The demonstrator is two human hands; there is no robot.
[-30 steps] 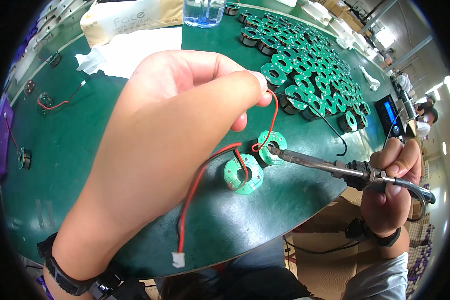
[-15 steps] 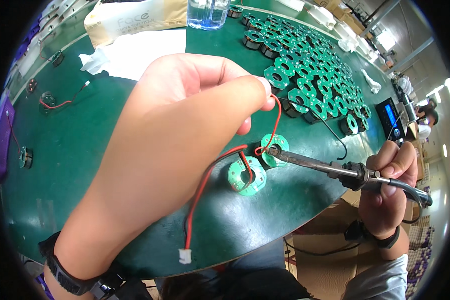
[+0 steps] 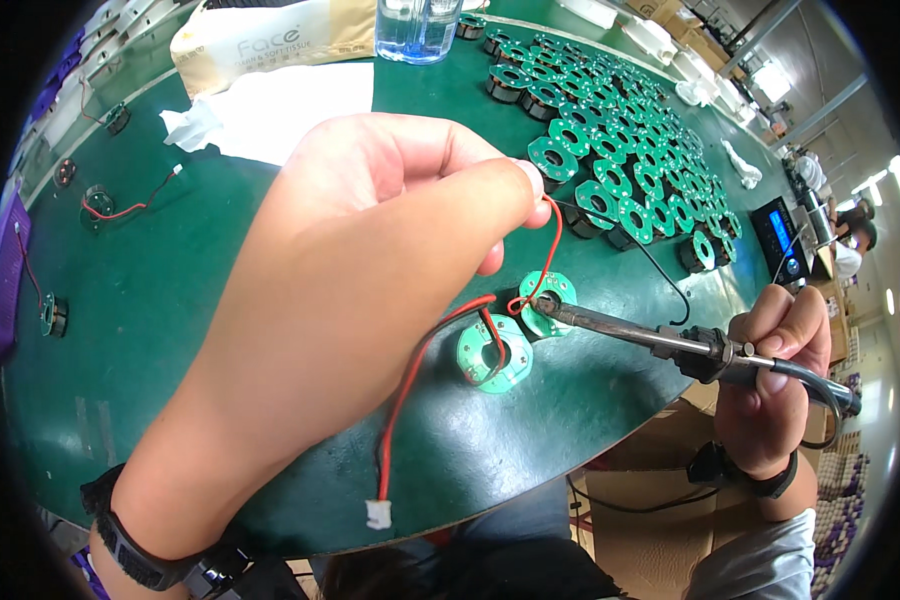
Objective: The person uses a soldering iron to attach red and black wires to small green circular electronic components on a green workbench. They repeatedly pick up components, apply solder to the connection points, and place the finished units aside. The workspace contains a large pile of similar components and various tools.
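Metal soldering iron slants, tip up-left; right hand pinches it, left hand red wire.

On the soldering iron's near side, the table offers passage; beyond it, massed circuit boards obstruct.

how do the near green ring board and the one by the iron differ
The tip of the soldering iron is at the far board, while no tool touches the near board. The near board's wire pair ends in a white connector; at the far board, a red wire runs up to the left hand. Both boards are green with a central hole.
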